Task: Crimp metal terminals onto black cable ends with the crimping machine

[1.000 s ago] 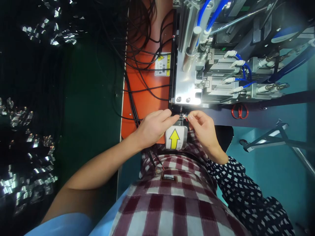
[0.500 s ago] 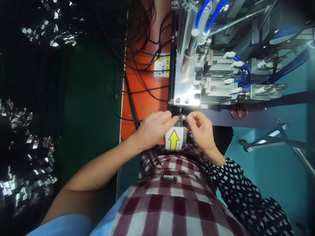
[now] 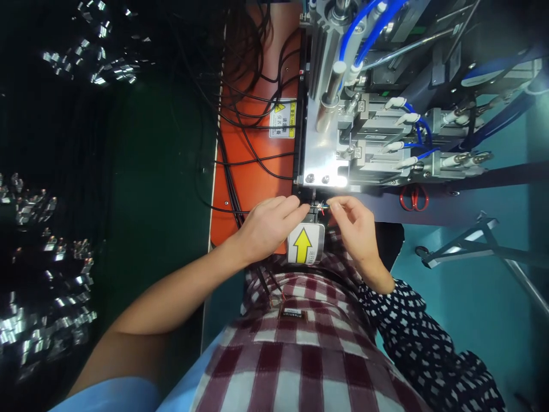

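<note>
My left hand (image 3: pixel 272 226) is closed, its thumb and forefinger pinching a thin black cable (image 3: pixel 227 210) close to its end. That cable runs in from the left across the orange surface. Fine coloured wires (image 3: pixel 324 206) fan out of the cable end, with red and blue showing. On their far side my right hand (image 3: pixel 357 232) pinches the wire tips between thumb and forefinger. Both hands are at the front of the machine (image 3: pixel 326 154), over a small dark metal fixture (image 3: pixel 314 217). How many wires the right fingers hold is hidden.
A yellow arrow label (image 3: pixel 303 245) sits just below the hands. Several black cables cross the orange surface (image 3: pixel 253 166). Red-handled scissors (image 3: pixel 414 198) lie on the ledge to the right. Blue air hoses (image 3: pixel 422 131) serve the machine's cylinders. Shiny cable ends (image 3: pixel 51 320) fill the dark left side.
My right hand has shifted slightly right, away from the left fingertips, and more of the coloured wires shows between the hands. My left hand keeps its pinch on the cable.
</note>
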`<state>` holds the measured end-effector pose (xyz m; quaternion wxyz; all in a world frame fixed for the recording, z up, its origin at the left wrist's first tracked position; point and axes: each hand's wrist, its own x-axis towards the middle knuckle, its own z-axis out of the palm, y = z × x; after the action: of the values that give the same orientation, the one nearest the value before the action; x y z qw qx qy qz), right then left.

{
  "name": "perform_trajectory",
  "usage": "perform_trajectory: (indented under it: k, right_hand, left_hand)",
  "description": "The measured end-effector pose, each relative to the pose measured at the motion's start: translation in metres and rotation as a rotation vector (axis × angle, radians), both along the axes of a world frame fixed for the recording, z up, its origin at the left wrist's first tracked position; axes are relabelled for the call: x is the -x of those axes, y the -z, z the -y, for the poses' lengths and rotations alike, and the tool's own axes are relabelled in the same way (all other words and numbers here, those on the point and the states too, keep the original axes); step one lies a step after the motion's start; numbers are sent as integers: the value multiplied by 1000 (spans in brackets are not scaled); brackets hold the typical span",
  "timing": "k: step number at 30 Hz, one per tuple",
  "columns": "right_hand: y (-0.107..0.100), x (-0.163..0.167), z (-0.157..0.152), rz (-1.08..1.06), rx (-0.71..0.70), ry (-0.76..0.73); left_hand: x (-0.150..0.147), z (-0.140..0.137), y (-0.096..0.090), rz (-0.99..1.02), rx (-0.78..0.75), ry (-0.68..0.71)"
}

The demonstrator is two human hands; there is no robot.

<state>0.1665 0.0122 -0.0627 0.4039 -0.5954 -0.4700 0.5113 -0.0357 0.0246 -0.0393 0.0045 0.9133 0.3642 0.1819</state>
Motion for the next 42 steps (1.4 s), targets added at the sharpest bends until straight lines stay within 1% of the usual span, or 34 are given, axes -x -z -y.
perform_trajectory:
  k: [3, 6, 13, 17, 20, 24, 26, 28, 31, 33, 35, 36, 40, 42]
  right_hand:
    - [1, 3, -1, 12, -27, 33]
    - [1, 7, -2, -3, -10, 48]
    - [-7, 6, -5, -103, 198, -16]
    - [-2, 1, -7, -137, 228, 2]
    - [2, 1, -8, -154, 197, 21]
    - [0, 9, -7, -100, 131, 65]
    - [-1, 13, -4, -71, 67, 112]
    - [1, 17, -1, -21, -31, 145]
    - [6, 17, 3, 110, -161, 132]
    - [8, 15, 5, 179, -188, 110]
    - [7, 13, 4, 179, -164, 104]
    - [6, 12, 3, 147, -124, 100]
    - [0, 8, -1, -20, 101, 57]
    - [0, 5, 1, -35, 124, 80]
  left_hand:
    - [1, 0, 1, 7, 7, 3]
    - [1, 0, 1, -10, 13, -2]
    - [1, -2, -1, -31, -7, 20]
    - [2, -2, -1, -60, 7, 24]
    - [2, -3, -1, -64, 17, 22]
    - [2, -3, -1, -36, 22, 29]
    - [1, -3, -1, -28, 21, 31]
    - [1, -3, -1, -39, 22, 28]
    - [1, -3, -1, -67, 25, 20]
    - [2, -3, -1, -76, 26, 22]
    - [2, -3, -2, -80, 27, 26]
    - [1, -3, -3, -83, 29, 25]
    - [0, -4, -6, -114, 37, 19]
    - [-1, -4, -7, -124, 39, 20]
